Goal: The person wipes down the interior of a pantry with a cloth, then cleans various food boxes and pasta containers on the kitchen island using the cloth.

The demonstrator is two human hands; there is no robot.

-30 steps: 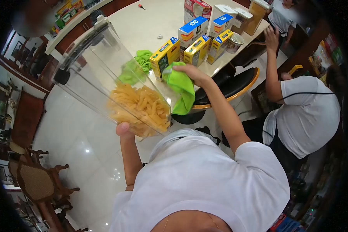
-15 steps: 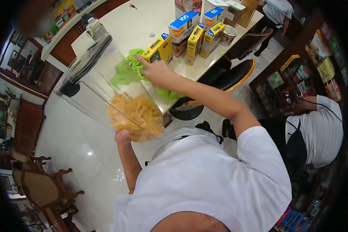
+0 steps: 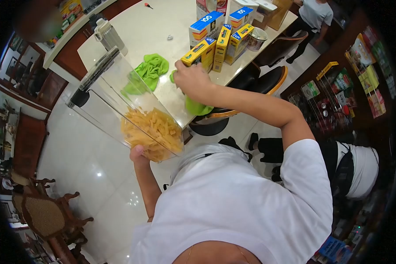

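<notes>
My left hand [image 3: 138, 154] grips the lower end of a clear container [image 3: 119, 97], which is tilted with its lid to the upper left and holds pasta [image 3: 154, 134]. Over the table edge, my right hand [image 3: 193, 81] is at the near end of a yellow box [image 3: 201, 53], its fingers bent; whether they grip the box is hidden. A green cloth [image 3: 198, 107] hangs at the edge just below this hand. Another green cloth [image 3: 152, 72] lies crumpled on the table, partly behind the container.
More boxes [image 3: 222, 46], a can [image 3: 257, 39] and lidded containers stand on the table [image 3: 141, 28]. A bottle [image 3: 109, 37] is at its left. Chairs [image 3: 268, 81] line the right edge. One person [image 3: 314, 17] stands beyond; another [image 3: 361, 169] bends by the shelves.
My right hand has let go of the green cloth and moved to the yellow box, which now sits nearer the other boxes. The person at right has bent lower.
</notes>
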